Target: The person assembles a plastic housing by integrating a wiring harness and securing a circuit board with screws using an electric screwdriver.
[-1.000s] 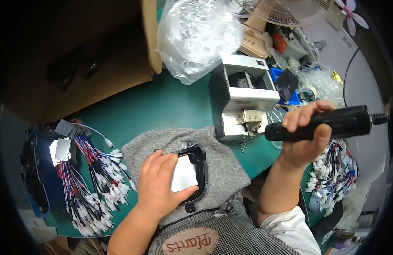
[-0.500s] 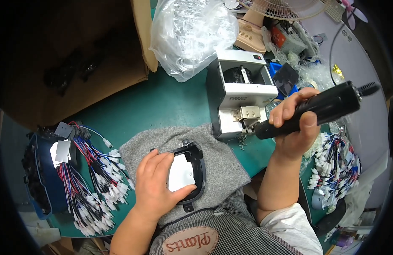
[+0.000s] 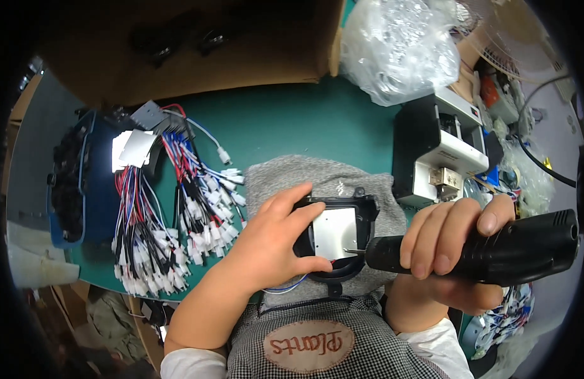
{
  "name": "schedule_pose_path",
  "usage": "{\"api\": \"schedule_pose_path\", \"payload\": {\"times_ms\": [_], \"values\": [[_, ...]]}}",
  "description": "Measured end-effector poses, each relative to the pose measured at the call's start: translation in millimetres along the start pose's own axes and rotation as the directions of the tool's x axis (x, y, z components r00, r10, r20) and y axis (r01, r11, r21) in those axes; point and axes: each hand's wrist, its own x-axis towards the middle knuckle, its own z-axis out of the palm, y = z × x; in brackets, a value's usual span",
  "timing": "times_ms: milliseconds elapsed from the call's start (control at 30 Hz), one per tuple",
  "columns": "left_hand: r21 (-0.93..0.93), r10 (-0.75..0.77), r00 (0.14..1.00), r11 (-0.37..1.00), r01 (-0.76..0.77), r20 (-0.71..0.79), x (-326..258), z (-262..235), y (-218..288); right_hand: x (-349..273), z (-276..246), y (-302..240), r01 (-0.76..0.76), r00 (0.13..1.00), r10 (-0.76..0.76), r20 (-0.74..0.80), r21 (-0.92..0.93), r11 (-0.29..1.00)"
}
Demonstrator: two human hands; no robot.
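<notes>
My left hand [image 3: 270, 243] grips a black plastic housing [image 3: 336, 237] with a shiny metal plate in it, pressing it on a grey cloth pad [image 3: 320, 180]. My right hand [image 3: 453, 243] is wrapped around a black electric screwdriver [image 3: 494, 249]. Its thin bit touches the right edge of the metal plate. Blue and white thin wires hang out below the housing.
Bundles of red, black and blue wires with white connectors [image 3: 172, 215] lie left on the green mat [image 3: 273, 123]. A blue bin [image 3: 67, 189] stands far left. A white and black machine [image 3: 440, 148] and a clear plastic bag [image 3: 399, 47] sit at the back right. A cardboard box [image 3: 197, 54] is behind.
My right hand has brought the screwdriver down from beside the machine, and its bit now meets the housing. My left hand has kept hold of the housing.
</notes>
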Motion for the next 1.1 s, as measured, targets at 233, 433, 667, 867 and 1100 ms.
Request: {"api": "schedule_pose_path", "payload": {"times_ms": [233,433,667,867,1100], "values": [[0.006,0.037,0.999,0.999,-0.036,-0.039,-5,1,-9,1,15,34,-0.022,0.999,0.022,0.039,-0.014,1.0],[-0.017,0.018,0.999,1.0,-0.019,-0.037,-5,1,-9,-2,15,39,-0.115,0.992,0.117,-0.04,0.044,0.992],[-0.029,0.036,0.998,0.999,-0.038,-0.057,-4,2,-11,-4,14,49,-0.102,0.995,0.102,-0.003,-0.072,0.992],[-0.017,0.045,0.996,0.999,-0.046,-0.074,-5,2,-10,-1,10,50,-0.071,0.947,0.12,0.296,-0.17,0.983],[-0.023,0.052,0.994,0.998,-0.054,-0.091,-9,8,-15,12,23,48,-0.073,0.83,0.225,0.51,-0.3,0.951]]}}
